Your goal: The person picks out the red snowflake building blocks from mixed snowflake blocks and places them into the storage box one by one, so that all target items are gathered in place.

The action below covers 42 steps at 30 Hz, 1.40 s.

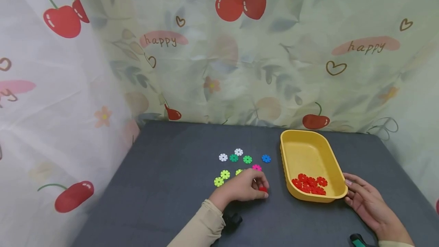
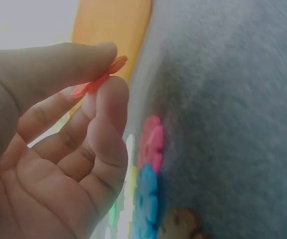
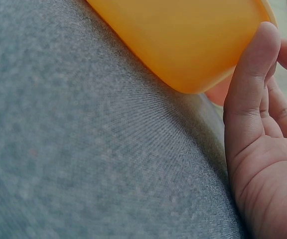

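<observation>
My left hand [image 1: 240, 187] is over the dark table, just left of the yellow tray [image 1: 302, 136]. Its thumb and finger pinch a red notched disc [image 2: 96, 84], mostly hidden by the fingers in the head view. My right hand [image 1: 370, 207] holds the tray's near right corner, with fingertips at the rim [image 3: 270, 15]. Inside the tray, several red discs [image 1: 310, 183] lie in a heap at the near end. A pink disc [image 1: 257, 167] lies just beyond my left hand, and a yellow-green disc [image 1: 239, 172] is partly covered by it.
Several loose discs lie left of the tray: a blue disc [image 1: 266, 158], a light green disc [image 1: 247, 159], a darker green disc [image 1: 234, 157], a white disc [image 1: 223, 157] and another yellow-green disc [image 1: 218, 181]. Printed fabric [image 1: 240, 68] hangs along the table's back edge.
</observation>
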{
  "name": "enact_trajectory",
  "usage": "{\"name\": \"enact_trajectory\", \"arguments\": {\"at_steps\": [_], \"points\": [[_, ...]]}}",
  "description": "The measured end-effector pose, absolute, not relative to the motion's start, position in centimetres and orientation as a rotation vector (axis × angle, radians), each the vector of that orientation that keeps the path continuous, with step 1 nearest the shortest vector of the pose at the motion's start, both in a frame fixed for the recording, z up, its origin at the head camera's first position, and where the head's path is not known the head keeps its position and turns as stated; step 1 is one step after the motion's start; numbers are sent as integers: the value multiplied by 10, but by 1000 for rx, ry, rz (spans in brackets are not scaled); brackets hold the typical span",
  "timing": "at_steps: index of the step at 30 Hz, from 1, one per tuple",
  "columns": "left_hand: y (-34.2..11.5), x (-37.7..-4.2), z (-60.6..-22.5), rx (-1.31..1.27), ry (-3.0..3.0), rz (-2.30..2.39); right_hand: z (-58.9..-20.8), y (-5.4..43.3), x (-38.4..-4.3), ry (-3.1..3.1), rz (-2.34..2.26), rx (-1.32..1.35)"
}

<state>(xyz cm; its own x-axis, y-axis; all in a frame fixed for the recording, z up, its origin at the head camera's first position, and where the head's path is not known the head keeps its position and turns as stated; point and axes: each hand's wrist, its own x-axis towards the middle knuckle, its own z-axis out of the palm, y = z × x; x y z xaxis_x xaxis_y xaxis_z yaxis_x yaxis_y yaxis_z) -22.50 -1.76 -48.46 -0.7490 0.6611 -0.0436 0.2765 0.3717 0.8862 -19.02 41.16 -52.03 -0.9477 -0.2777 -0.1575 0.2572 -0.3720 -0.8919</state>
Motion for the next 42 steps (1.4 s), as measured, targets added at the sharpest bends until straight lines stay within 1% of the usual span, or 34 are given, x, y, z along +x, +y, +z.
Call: {"name": "enact_trajectory", "arguments": {"at_steps": [11,24,33,38,42], "points": [[-2,-231,-475,891,2272,1412,-523,413,-191,1521,-2381,-38],[41,-228,-462,905,2153,1624,-521,412,-192,1552,-2359,-5],[63,-224,-453,848,2134,1671,-521,412,-191,1556,-2363,-9],[69,-222,-451,741,2086,1738,-520,413,-191,1546,-2364,-14],[70,-220,-451,720,2090,1744,-520,414,-191,1523,-2371,-33]]}}
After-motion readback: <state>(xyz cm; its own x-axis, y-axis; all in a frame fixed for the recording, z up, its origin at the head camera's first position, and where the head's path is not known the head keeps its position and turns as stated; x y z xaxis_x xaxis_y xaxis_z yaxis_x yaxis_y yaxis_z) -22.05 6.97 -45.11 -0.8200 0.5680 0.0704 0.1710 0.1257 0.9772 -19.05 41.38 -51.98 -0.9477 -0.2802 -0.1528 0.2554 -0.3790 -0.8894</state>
